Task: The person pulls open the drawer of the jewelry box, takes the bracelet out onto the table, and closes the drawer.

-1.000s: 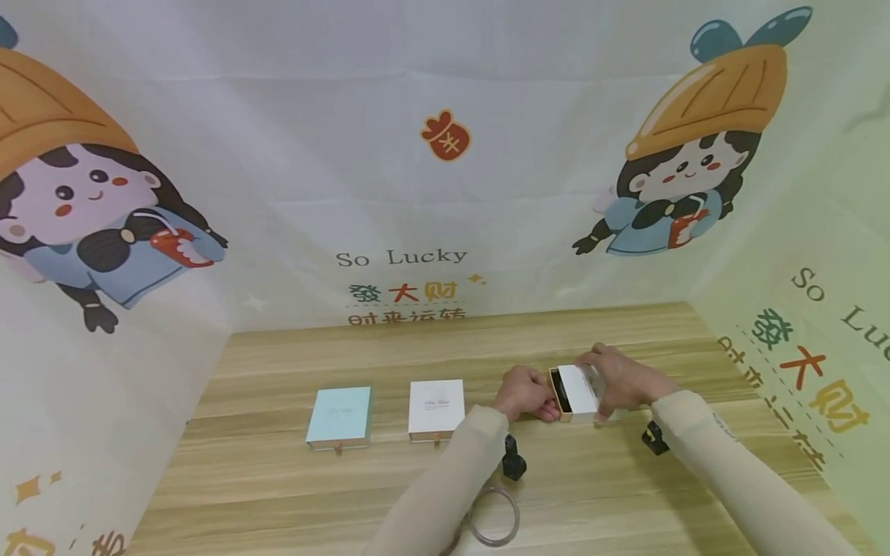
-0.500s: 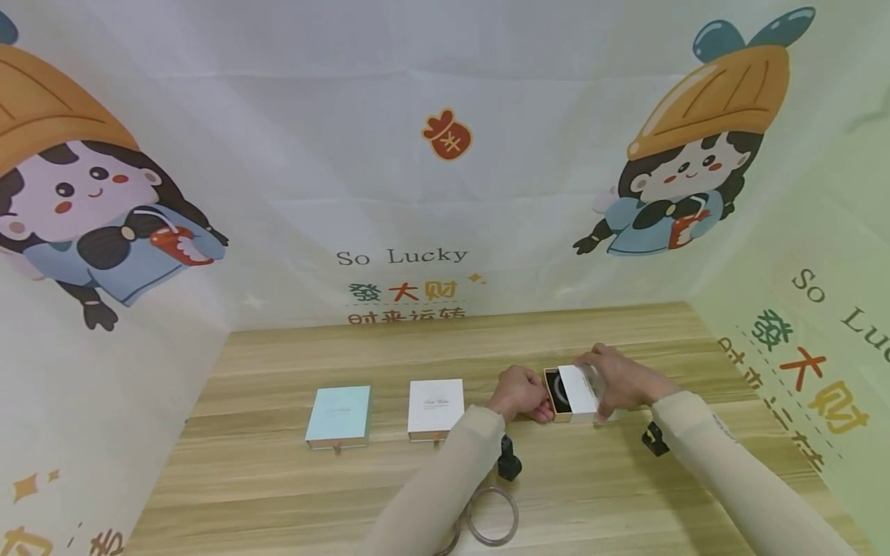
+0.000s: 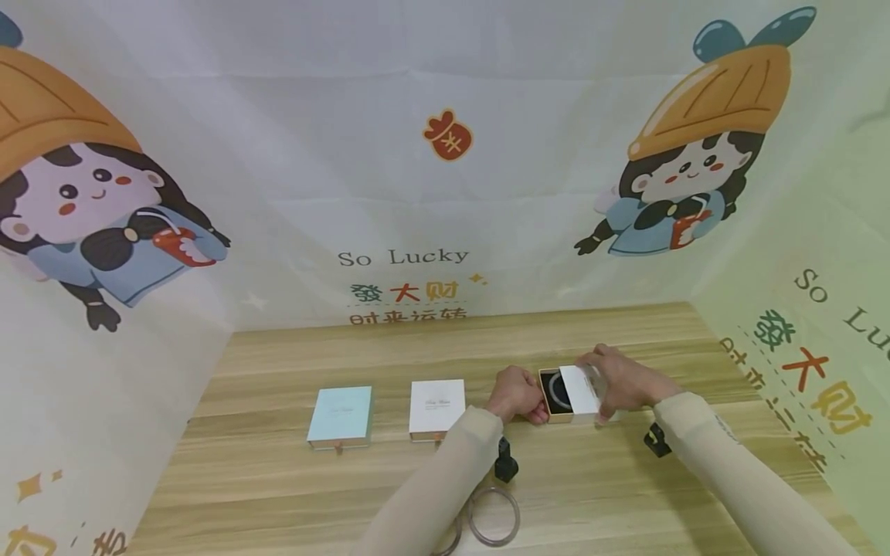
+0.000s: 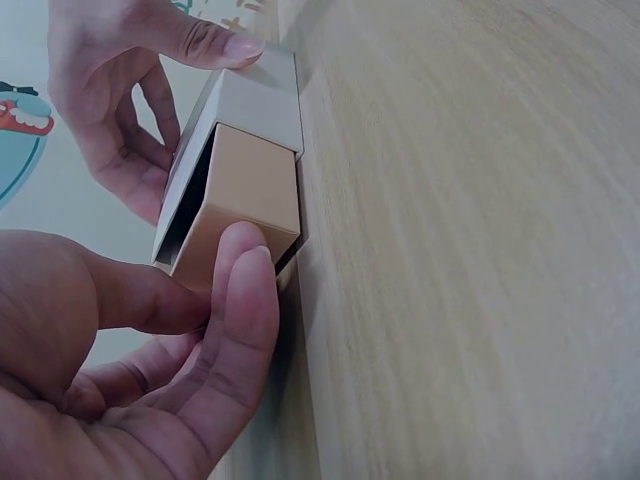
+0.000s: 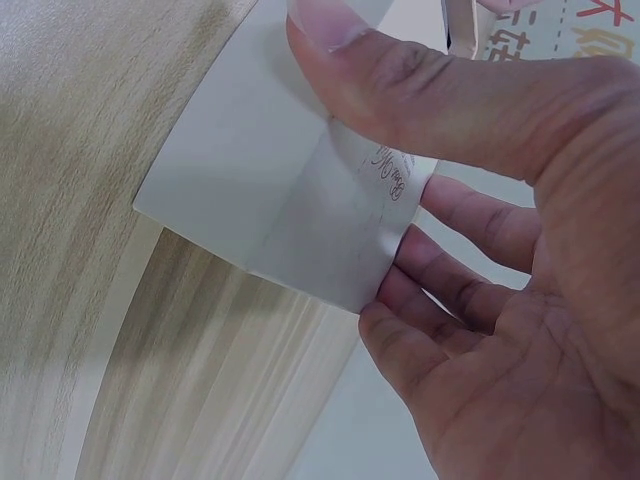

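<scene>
A white drawer-style jewelry box point(image 3: 582, 395) sits on the table at right with its tan-sided drawer point(image 4: 255, 180) pulled partly out to the left. Inside the drawer's black lining shows part of a pale bangle point(image 3: 552, 389); the rest is under the sleeve. My left hand point(image 3: 516, 394) pinches the drawer's outer end between thumb and curled fingers; whatever pull tab lies there is hidden. From the other side my right hand point(image 3: 624, 378) grips the white sleeve, thumb on one long side and fingers along the opposite one, as the right wrist view shows.
A light blue box point(image 3: 341, 413) and another white box point(image 3: 436, 405), both closed with small pull tabs, stand to the left. A loose bangle point(image 3: 518, 516) lies near the front, and a second bangle point(image 3: 456, 534) is partly behind my left sleeve. Printed cloth walls point(image 3: 514, 232) border the table.
My left hand has moved left, drawing the drawer further out of the sleeve. More of the bangle inside has come into view. My right hand has stayed in place on the sleeve.
</scene>
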`<state>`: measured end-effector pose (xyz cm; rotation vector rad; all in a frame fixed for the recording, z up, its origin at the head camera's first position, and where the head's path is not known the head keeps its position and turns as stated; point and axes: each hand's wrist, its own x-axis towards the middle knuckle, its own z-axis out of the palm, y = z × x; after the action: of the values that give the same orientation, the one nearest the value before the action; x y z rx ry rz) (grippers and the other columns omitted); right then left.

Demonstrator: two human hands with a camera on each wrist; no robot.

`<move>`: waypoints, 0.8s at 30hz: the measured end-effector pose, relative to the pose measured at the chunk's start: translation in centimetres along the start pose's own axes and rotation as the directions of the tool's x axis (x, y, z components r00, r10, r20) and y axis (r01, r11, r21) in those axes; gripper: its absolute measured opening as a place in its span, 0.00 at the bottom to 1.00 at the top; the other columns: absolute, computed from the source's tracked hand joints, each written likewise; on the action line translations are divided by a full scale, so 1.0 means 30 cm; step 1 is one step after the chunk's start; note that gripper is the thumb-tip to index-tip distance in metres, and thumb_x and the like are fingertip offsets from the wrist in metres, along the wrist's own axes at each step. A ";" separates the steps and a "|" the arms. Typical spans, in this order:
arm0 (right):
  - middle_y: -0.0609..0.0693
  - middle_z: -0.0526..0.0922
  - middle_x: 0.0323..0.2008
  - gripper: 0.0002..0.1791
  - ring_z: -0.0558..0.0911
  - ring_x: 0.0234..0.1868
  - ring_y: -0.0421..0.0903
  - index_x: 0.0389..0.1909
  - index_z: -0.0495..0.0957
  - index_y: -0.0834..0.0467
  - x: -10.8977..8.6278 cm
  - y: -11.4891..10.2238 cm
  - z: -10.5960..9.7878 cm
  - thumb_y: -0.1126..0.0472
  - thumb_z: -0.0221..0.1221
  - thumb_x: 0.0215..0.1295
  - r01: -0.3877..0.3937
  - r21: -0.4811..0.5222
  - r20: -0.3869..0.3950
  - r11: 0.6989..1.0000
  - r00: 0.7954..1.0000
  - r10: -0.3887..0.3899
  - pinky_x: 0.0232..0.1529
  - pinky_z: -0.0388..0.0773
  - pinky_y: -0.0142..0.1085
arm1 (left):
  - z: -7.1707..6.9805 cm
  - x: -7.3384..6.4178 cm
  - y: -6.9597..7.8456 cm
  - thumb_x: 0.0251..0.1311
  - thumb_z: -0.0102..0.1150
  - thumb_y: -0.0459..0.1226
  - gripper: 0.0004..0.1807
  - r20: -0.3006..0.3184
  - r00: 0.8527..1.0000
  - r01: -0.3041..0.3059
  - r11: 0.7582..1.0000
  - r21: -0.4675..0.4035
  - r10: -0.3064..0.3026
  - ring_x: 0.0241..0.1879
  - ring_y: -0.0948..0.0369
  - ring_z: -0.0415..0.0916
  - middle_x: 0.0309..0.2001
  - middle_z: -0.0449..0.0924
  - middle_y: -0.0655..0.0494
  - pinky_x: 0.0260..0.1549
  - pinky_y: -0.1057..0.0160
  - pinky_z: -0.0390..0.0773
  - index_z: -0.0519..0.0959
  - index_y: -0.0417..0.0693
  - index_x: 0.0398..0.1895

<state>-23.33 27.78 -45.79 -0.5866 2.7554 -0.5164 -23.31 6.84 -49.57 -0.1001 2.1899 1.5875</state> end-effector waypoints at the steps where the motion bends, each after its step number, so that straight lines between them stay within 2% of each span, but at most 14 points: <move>1: 0.58 0.74 0.51 0.53 0.75 0.48 0.52 0.66 0.71 0.66 0.000 -0.001 0.000 0.65 0.82 0.31 -0.001 0.000 0.000 1.000 1.000 0.001 0.48 0.82 0.49 | -0.002 0.000 -0.001 0.60 0.50 0.19 0.13 -0.001 1.000 -0.001 1.000 0.004 0.001 0.12 0.63 0.75 0.16 0.81 0.46 0.19 0.65 0.85 0.69 0.44 0.26; 10: 0.58 0.74 0.52 0.54 0.75 0.48 0.52 0.67 0.71 0.65 0.001 -0.005 0.003 0.66 0.81 0.30 -0.006 0.004 0.000 1.000 1.000 0.006 0.48 0.83 0.50 | -0.020 -0.013 0.003 0.61 0.51 0.20 0.14 0.000 1.000 0.011 0.999 0.046 -0.011 0.12 0.63 0.75 0.18 0.84 0.43 0.18 0.66 0.84 0.70 0.44 0.23; 16: 0.59 0.75 0.52 0.54 0.75 0.49 0.54 0.67 0.72 0.64 -0.003 -0.007 0.005 0.65 0.82 0.29 -0.006 0.012 0.005 1.000 1.000 0.006 0.50 0.83 0.53 | -0.031 -0.022 0.005 0.61 0.52 0.20 0.16 0.005 1.000 0.014 0.998 0.064 -0.014 0.11 0.64 0.75 0.24 0.87 0.36 0.21 0.64 0.86 0.69 0.45 0.19; 24: 0.59 0.75 0.52 0.54 0.74 0.48 0.53 0.66 0.72 0.65 -0.001 -0.004 0.006 0.65 0.82 0.29 0.008 0.005 -0.001 1.000 1.000 -0.008 0.46 0.81 0.49 | -0.040 -0.028 0.007 0.62 0.52 0.20 0.16 0.001 1.000 0.014 0.996 0.093 -0.015 0.10 0.63 0.74 0.25 0.87 0.35 0.18 0.64 0.84 0.70 0.43 0.19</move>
<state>-23.19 27.65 -45.90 -0.5971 2.7530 -0.5256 -22.98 5.65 -48.75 -0.0862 2.2521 1.4751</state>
